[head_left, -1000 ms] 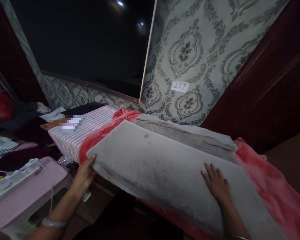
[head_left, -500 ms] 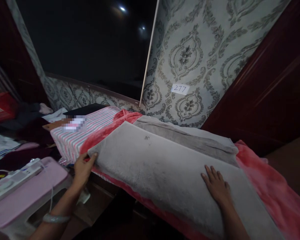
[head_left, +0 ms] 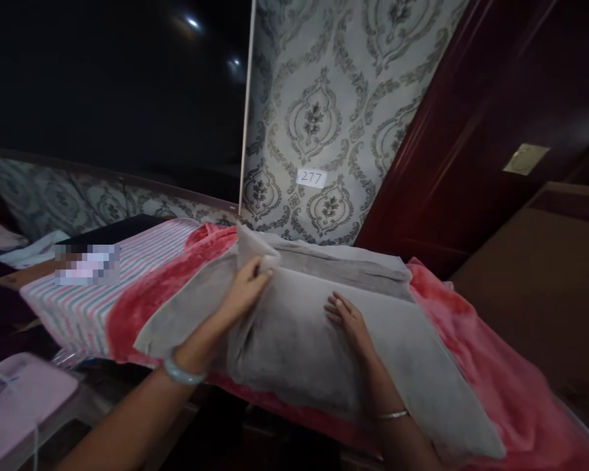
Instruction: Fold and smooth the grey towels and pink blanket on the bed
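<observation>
While the left hand (head_left: 245, 291) pinched a corner of the grey fleece blanket (head_left: 319, 347) and folded it across the pink blanket (head_left: 476, 340), the right hand (head_left: 347, 320) pressed flat, fingers spread; smoothing the crease seemed due next.

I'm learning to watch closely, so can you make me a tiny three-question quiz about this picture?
1. True or false: the left hand pinches a corner of the grey cloth.
2. What colour is the blanket under the grey cloth?
3. The right hand is: A) lying flat on the cloth, B) holding the paper label, C) out of sight.

Key: 1 true; 2 pink-red; 3 A.
</observation>
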The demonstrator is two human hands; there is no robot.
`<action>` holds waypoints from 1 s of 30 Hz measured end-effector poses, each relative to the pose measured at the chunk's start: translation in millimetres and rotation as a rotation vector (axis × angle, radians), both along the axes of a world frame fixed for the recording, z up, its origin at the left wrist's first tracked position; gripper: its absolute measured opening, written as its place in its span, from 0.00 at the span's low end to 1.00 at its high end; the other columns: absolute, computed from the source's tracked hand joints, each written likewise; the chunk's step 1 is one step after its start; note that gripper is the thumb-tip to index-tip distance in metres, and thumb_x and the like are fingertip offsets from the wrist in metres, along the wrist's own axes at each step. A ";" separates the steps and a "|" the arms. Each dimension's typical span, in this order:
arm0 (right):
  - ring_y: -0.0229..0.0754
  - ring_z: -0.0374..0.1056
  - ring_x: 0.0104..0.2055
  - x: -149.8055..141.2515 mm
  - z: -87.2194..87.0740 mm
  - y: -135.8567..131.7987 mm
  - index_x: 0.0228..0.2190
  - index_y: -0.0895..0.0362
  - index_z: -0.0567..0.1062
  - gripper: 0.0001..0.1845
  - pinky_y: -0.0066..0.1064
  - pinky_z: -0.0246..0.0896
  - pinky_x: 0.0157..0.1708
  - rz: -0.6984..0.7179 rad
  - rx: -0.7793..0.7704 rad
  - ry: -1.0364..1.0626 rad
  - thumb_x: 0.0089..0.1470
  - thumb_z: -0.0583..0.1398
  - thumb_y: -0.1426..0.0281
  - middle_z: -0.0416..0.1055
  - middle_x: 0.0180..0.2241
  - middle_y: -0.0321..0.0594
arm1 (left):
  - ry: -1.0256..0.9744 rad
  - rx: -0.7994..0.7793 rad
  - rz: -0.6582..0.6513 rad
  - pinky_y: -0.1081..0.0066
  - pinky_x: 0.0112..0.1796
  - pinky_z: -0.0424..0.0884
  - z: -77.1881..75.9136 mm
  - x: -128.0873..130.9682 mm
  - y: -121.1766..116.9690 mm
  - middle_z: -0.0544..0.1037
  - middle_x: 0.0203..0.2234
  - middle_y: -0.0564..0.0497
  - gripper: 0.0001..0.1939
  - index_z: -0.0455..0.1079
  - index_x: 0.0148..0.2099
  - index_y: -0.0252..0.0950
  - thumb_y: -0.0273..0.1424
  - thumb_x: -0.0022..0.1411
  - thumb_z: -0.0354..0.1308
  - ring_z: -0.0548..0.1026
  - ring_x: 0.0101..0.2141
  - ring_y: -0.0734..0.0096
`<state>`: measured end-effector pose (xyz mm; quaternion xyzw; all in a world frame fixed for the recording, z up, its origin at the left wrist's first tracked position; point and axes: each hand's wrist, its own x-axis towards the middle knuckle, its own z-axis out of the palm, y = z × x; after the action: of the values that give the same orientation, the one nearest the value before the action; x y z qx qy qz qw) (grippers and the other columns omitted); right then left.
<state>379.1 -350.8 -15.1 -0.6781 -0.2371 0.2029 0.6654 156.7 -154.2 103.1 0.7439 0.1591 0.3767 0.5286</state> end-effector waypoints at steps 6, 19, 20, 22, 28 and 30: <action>0.57 0.75 0.52 -18.0 4.4 -11.8 0.48 0.54 0.77 0.42 0.49 0.71 0.51 0.259 0.141 0.317 0.47 0.59 0.34 0.80 0.46 0.49 | 0.328 0.444 -0.455 0.67 0.40 0.67 -45.3 50.9 -103.9 0.79 0.35 0.50 0.04 0.68 0.37 0.38 0.31 0.60 0.54 0.73 0.37 0.65; 0.50 0.77 0.38 0.1 -7.1 -4.3 0.51 0.53 0.75 0.36 0.40 0.73 0.40 -0.008 0.166 0.158 0.36 0.66 0.62 0.82 0.34 0.34 | 0.356 0.583 -0.564 0.63 0.45 0.70 -85.3 38.2 -128.5 0.80 0.41 0.45 0.07 0.71 0.43 0.39 0.29 0.64 0.53 0.76 0.42 0.59; 0.49 0.77 0.38 2.2 -9.5 -6.7 0.53 0.53 0.74 0.37 0.39 0.73 0.39 -0.036 0.153 0.131 0.36 0.65 0.63 0.82 0.34 0.33 | 0.369 0.585 -0.580 0.63 0.45 0.70 -84.8 37.7 -130.1 0.80 0.41 0.44 0.07 0.71 0.42 0.39 0.29 0.63 0.54 0.76 0.42 0.59; 0.49 0.76 0.36 4.6 -15.8 -12.9 0.53 0.53 0.75 0.38 0.38 0.72 0.37 -0.063 0.120 0.126 0.35 0.64 0.66 0.81 0.32 0.32 | 0.398 0.573 -0.640 0.62 0.46 0.70 -83.7 36.7 -132.0 0.81 0.42 0.44 0.07 0.72 0.43 0.39 0.30 0.62 0.56 0.77 0.43 0.58; 0.50 0.76 0.32 3.9 -29.0 -22.1 0.54 0.57 0.74 0.39 0.39 0.72 0.35 -0.056 0.069 0.212 0.36 0.62 0.65 0.80 0.27 0.33 | 0.260 0.415 -0.496 0.60 0.53 0.71 -77.6 36.1 -87.6 0.82 0.47 0.46 0.12 0.75 0.46 0.40 0.35 0.62 0.55 0.78 0.49 0.59; 0.49 0.75 0.31 3.2 -29.6 -22.1 0.54 0.56 0.74 0.38 0.39 0.72 0.35 -0.088 0.048 0.199 0.36 0.63 0.65 0.79 0.27 0.32 | 0.227 0.357 -0.237 0.57 0.54 0.71 -80.1 32.0 -55.3 0.82 0.47 0.44 0.14 0.75 0.45 0.39 0.38 0.61 0.54 0.77 0.50 0.57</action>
<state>382.4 -372.9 -44.7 -0.6483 -0.1447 0.2338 0.7100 188.7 -209.5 23.0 0.8767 0.0600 0.2481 0.4078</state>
